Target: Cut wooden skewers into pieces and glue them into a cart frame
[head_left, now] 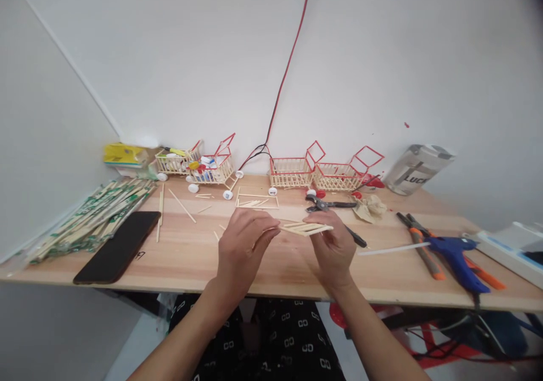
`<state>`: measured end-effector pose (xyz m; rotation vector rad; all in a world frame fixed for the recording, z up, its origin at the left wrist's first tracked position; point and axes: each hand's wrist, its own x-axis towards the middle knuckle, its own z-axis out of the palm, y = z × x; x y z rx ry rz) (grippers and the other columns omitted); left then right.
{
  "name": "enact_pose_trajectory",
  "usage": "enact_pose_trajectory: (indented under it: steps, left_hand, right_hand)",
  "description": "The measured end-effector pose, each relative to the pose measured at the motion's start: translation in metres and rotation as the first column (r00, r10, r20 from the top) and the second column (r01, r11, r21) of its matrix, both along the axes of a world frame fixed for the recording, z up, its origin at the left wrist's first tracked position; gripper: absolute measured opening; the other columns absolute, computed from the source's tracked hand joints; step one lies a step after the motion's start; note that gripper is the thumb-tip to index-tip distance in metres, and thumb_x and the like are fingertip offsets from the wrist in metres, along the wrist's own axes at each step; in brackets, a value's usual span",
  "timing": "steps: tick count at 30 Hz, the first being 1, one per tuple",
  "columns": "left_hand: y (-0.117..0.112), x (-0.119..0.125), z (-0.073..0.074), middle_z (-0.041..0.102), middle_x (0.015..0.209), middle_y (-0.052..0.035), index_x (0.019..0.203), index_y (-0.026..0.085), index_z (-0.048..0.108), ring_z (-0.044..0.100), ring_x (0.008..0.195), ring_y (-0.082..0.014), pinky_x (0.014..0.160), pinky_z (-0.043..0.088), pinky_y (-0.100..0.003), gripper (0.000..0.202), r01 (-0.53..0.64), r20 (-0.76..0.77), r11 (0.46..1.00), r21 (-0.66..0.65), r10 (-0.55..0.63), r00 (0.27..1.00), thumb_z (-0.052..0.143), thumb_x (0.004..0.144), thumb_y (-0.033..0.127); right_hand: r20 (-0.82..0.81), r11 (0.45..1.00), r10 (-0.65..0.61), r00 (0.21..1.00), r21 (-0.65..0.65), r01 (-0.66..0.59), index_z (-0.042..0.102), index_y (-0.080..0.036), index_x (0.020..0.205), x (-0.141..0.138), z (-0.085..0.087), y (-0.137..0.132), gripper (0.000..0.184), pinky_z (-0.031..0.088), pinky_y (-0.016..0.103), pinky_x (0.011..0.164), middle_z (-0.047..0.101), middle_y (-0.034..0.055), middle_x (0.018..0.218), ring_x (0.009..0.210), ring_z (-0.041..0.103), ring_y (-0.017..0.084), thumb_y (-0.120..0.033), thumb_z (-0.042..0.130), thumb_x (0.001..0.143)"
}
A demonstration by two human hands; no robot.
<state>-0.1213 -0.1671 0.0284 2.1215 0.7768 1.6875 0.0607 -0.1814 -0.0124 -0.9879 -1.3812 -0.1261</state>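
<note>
Between my two hands, above the table, is a small flat panel of pale wooden sticks (306, 229). My right hand (336, 248) grips its right end between thumb and fingers. At the panel's left end my left hand (247, 239) is closed in a pinch, its thumb and fingertips at the end of a stick. Behind my hands, a stick frame (258, 206) lies on the wood with several short sticks in it. Miniature stick shopping carts stand along the wall, among them a cart with red trim (291, 172) and a wheeled cart holding small items (214, 169).
Wrapped sticks (97, 214) and a black phone (119, 248) lie at left. Black pliers (324, 203) are behind my right hand. On the right are a blue glue gun (456, 254), orange-handled pliers (426, 254), a glue stick (394, 249) and a leaning paper bag (418, 169).
</note>
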Motion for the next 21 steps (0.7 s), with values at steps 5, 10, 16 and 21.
enact_pose_trajectory:
  steps: [5,10,16,21]
  left_hand:
    - [0.005,0.0,-0.002,0.069,0.081,-0.0026,0.087,0.02,0.068,0.06,0.082,-0.0154,0.076,0.049,-0.029,0.01,-0.027,-0.052,0.988,0.15,0.035,0.998,0.063,0.083,0.012]
    - [0.007,0.001,0.001,0.069,0.082,-0.0015,0.084,0.02,0.066,0.06,0.08,-0.0139,0.073,0.048,-0.027,0.006,-0.065,-0.083,0.996,0.066,0.07,0.994,0.063,0.085,0.015]
    - [0.009,0.002,0.004,0.069,0.08,-0.0005,0.08,0.019,0.068,0.059,0.074,-0.013,0.07,0.046,-0.026,0.007,-0.115,-0.094,0.99,-0.081,0.107,0.99,0.063,0.085,0.018]
    - [0.013,0.002,0.003,0.068,0.077,0.0005,0.079,0.019,0.068,0.058,0.071,-0.0119,0.067,0.044,-0.024,0.007,-0.135,-0.083,0.979,-0.15,0.124,0.989,0.063,0.083,0.017]
  right_hand:
    - [0.054,0.997,0.069,0.996,0.026,-0.071,0.066,-0.024,0.089,0.001,0.002,0.002,0.01,0.048,0.036,0.079,0.066,0.0029,0.085,0.084,0.061,0.019,-0.016,0.062,0.085]
    - [-0.026,0.983,0.167,0.986,-0.072,-0.168,0.066,-0.026,0.1,0.003,0.0,0.003,0.017,0.045,0.037,0.087,0.063,0.0041,0.097,0.097,0.058,0.02,-0.02,0.065,0.084]
    - [-0.127,0.909,0.316,0.94,-0.244,-0.338,0.065,-0.027,0.112,0.003,-0.007,0.004,0.024,0.048,0.037,0.087,0.06,0.0066,0.113,0.103,0.059,0.022,-0.025,0.06,0.088]
    - [-0.136,0.843,0.363,0.922,-0.375,-0.387,0.065,-0.025,0.108,0.003,-0.003,0.003,0.021,0.046,0.038,0.091,0.063,0.007,0.108,0.101,0.061,0.023,-0.029,0.059,0.089]
